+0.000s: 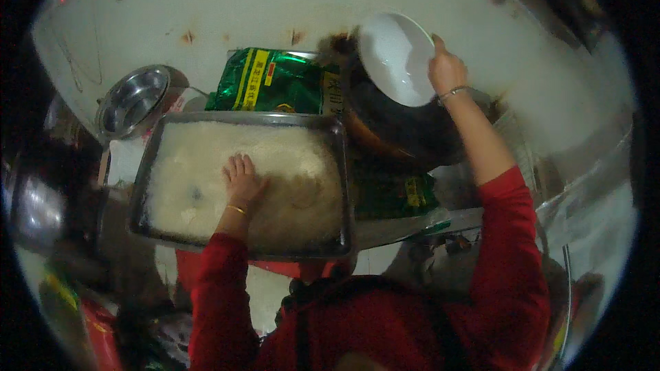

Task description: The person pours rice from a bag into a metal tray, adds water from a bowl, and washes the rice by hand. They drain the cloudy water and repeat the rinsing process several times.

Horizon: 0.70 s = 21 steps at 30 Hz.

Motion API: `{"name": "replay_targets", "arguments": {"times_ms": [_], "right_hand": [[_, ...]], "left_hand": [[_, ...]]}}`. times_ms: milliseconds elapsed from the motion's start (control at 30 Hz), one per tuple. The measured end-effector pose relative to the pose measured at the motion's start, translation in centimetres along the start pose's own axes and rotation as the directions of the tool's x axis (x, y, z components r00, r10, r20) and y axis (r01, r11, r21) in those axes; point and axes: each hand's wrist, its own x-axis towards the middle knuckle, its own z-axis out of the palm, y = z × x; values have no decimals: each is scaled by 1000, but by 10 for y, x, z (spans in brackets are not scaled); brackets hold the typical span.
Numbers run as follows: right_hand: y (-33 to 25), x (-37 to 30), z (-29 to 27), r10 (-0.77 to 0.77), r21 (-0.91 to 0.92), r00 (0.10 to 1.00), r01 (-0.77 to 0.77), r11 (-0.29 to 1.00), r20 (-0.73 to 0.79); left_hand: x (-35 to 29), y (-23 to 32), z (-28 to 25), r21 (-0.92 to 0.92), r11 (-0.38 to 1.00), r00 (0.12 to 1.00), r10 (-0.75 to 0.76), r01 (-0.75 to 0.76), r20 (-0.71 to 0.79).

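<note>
Left hand (242, 177): your fingers lie flat, together, on the rice (206, 172) — one tray (347, 185), rim just right.
Right hand (445, 69): clamped on one white bowl (395, 55) — open wall behind.

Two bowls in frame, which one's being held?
The white bowl, gripped at its rim by the right hand over the dark pot. The steel bowl sits untouched at left.

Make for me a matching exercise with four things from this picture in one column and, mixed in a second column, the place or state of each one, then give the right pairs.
1. white bowl
2. left hand
3. steel bowl
4. green bag

A. lying behind the tray
B. held up, tilted, by the right hand
C. flat on the white grains
D. empty, left of the tray's far corner

Pairs: 1-B, 2-C, 3-D, 4-A
</note>
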Motion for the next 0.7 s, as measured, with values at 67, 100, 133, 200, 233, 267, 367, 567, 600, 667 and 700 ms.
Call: {"name": "replay_targets", "arguments": {"times_ms": [67, 100, 133, 200, 233, 267, 367, 567, 600, 667, 700], "right_hand": [[40, -13, 15, 123, -112, 986, -110, 988, 116], [56, -19, 25, 170, -164, 972, -144, 976, 160], [71, -28, 37, 216, -189, 954, -178, 966, 207], [95, -48, 59, 307, -239, 903, -241, 941, 301], [104, -56, 70, 348, -250, 878, -275, 928, 329], [110, -62, 81, 385, -261, 850, -305, 916, 359], [118, -79, 114, 451, -249, 798, -378, 891, 400], [137, -102, 190, 469, -6, 668, -571, 821, 578], [147, -105, 204, 407, 95, 656, -590, 802, 635], [171, -110, 232, 467, 264, 446, -875, 405, 763], [180, -113, 244, 456, 289, 315, -949, 127, 833]], "left_hand": [[-1, 4, -4, 49, 999, 999, -11, 8, 47], [-2, 7, -5, 80, 997, 999, -15, 11, 46], [-2, 10, -6, 67, 998, 997, -22, 17, 69], [-2, 12, -8, 81, 997, 998, -26, 21, 53], [-2, 13, -8, 71, 997, 999, -21, 17, 48], [-2, 13, -7, 72, 997, 998, -25, 21, 55], [1, 14, -1, 95, 995, 997, -46, 40, 64], [6, 28, 12, 100, 983, 977, -165, 152, 132], [5, 32, 12, 79, 981, 965, -192, 180, 180], [1, 37, 12, 170, 973, 971, -185, 159, 154], [-3, 40, 12, 150, 973, 964, -200, 175, 174]]}}
